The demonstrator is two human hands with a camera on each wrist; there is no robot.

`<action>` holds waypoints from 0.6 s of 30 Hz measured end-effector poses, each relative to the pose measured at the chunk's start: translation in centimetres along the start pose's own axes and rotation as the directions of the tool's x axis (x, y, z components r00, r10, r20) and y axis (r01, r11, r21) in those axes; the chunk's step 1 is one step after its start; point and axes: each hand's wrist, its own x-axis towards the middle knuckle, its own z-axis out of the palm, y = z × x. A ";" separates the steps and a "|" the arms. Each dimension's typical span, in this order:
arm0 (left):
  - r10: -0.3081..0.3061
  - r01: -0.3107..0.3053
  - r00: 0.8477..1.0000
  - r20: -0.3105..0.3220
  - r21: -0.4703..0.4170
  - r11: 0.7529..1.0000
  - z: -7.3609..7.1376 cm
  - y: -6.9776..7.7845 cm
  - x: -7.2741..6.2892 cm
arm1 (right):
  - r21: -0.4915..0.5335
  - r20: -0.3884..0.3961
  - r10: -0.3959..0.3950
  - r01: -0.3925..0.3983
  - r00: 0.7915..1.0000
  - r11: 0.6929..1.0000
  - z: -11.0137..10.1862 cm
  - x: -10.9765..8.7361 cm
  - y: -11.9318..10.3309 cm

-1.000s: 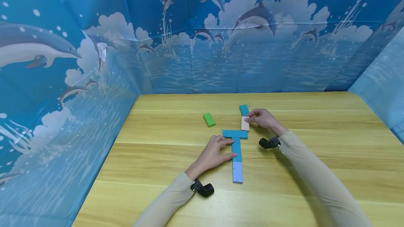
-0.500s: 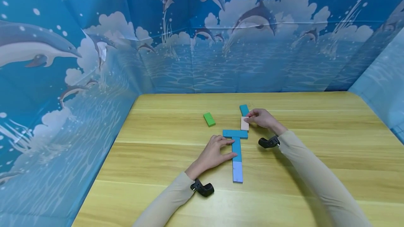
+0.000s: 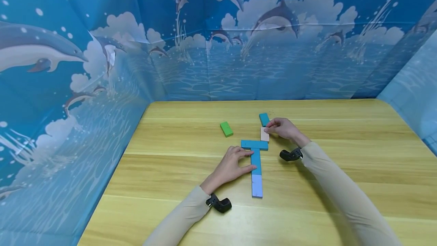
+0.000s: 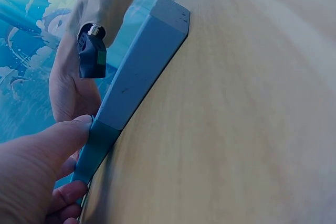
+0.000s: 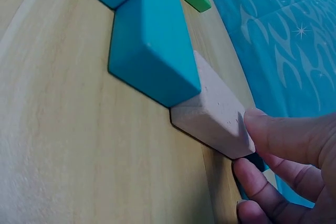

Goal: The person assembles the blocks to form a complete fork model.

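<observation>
In the head view, my left hand (image 3: pixel 230 166) holds a blue block (image 3: pixel 256 162), with thumb and index finger spread along it. A lavender block (image 3: pixel 257 186) lies end to end with it on the near side. Across its far end lies another blue block (image 3: pixel 254 145), forming a T. My right hand (image 3: pixel 283 129) pinches a pale pink block (image 3: pixel 264 133) that stands off the crosspiece's right end. In the right wrist view the thumb presses the pink block's (image 5: pixel 215 114) upper face and a finger is at its end. Beyond it sits a teal block (image 3: pixel 264 119).
A green block (image 3: pixel 226 129) lies apart on the wooden table (image 3: pixel 177 185), left of the pink one. A blue dolphin-print sheet (image 3: pixel 205 67) hangs behind the table and along its sides. Both wrists carry a black camera mount (image 3: pixel 220 204).
The pink block has shifted very slightly towards the person under the right hand, opening a thin gap from the teal block. The left hand stays in place on the blue block.
</observation>
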 end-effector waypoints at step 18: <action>0.004 -0.004 1.000 -0.002 0.014 1.000 -0.1 0.1 0.0 | 0.006 -0.006 0.014 -0.014 1.000 1.000 0.2 -0.2 0.0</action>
